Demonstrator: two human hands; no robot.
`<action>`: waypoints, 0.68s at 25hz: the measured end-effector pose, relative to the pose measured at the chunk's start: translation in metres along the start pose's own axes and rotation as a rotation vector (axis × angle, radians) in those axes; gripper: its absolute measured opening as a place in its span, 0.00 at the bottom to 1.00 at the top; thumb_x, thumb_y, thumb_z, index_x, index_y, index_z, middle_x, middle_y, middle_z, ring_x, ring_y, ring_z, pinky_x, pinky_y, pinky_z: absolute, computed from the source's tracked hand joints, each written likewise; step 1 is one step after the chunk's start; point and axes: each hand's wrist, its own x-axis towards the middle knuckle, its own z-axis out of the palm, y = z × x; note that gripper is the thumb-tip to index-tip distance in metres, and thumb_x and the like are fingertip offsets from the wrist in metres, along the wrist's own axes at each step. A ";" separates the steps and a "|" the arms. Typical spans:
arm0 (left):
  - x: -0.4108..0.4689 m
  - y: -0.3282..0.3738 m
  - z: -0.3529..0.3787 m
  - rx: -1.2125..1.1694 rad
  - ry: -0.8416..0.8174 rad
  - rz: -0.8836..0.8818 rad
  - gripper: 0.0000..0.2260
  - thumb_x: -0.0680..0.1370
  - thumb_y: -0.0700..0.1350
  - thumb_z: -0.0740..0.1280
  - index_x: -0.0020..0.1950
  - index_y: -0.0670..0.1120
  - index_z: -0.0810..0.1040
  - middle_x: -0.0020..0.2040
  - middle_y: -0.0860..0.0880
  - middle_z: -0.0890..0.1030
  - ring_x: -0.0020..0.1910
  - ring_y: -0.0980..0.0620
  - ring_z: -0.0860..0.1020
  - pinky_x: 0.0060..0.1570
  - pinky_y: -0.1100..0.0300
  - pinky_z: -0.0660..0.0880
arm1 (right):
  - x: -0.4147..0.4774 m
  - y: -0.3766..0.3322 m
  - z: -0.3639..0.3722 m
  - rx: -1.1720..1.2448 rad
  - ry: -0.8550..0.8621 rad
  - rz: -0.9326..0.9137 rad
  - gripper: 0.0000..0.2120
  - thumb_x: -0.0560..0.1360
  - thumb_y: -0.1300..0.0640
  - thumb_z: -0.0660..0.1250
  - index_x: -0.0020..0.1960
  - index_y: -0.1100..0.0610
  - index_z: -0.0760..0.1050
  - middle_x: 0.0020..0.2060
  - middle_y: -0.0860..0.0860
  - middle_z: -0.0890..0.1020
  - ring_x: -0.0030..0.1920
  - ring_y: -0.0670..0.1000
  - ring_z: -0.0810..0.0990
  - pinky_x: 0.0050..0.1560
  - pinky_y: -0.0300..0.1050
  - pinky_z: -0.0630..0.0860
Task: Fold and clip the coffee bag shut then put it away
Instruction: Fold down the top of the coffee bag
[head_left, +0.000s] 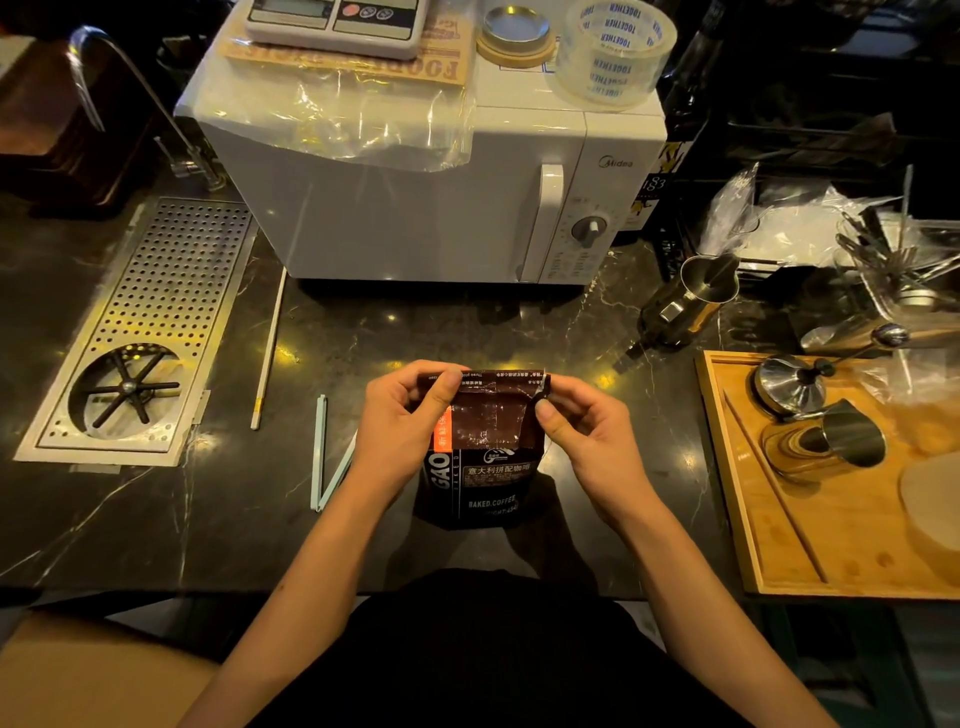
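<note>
A dark brown coffee bag with an orange strip and white lettering stands upright on the black marble counter, straight in front of me. Its top is folded over toward me. My left hand pinches the folded top at its left corner, thumb in front. My right hand pinches the right corner the same way. A pale blue sealing clip, hinged open into a V, lies flat on the counter just left of my left wrist, touching nothing.
A white microwave stands behind the bag, with a scale, plastic wrap and a tape roll on top. A perforated drain tray is at the left, beside a thin white stick. A wooden tray with metal jugs is at the right.
</note>
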 end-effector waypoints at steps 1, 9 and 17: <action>0.000 0.000 0.000 0.003 -0.001 0.006 0.08 0.73 0.50 0.68 0.48 0.49 0.83 0.44 0.46 0.86 0.44 0.47 0.86 0.44 0.56 0.83 | 0.000 0.001 0.001 -0.005 0.006 -0.007 0.14 0.77 0.68 0.65 0.59 0.56 0.79 0.53 0.49 0.86 0.58 0.50 0.83 0.55 0.42 0.79; 0.004 -0.001 -0.005 0.125 -0.041 0.077 0.07 0.78 0.41 0.68 0.47 0.51 0.82 0.42 0.51 0.85 0.42 0.53 0.84 0.42 0.60 0.82 | 0.001 -0.011 0.004 -0.037 0.005 -0.006 0.12 0.80 0.63 0.63 0.62 0.58 0.79 0.53 0.52 0.85 0.56 0.49 0.83 0.53 0.40 0.79; 0.004 0.004 -0.008 0.169 -0.103 0.092 0.09 0.79 0.39 0.66 0.47 0.52 0.82 0.40 0.59 0.85 0.42 0.58 0.83 0.43 0.61 0.81 | 0.017 -0.018 0.018 -0.300 0.105 -0.100 0.06 0.79 0.58 0.67 0.45 0.52 0.82 0.35 0.46 0.85 0.39 0.46 0.84 0.44 0.45 0.81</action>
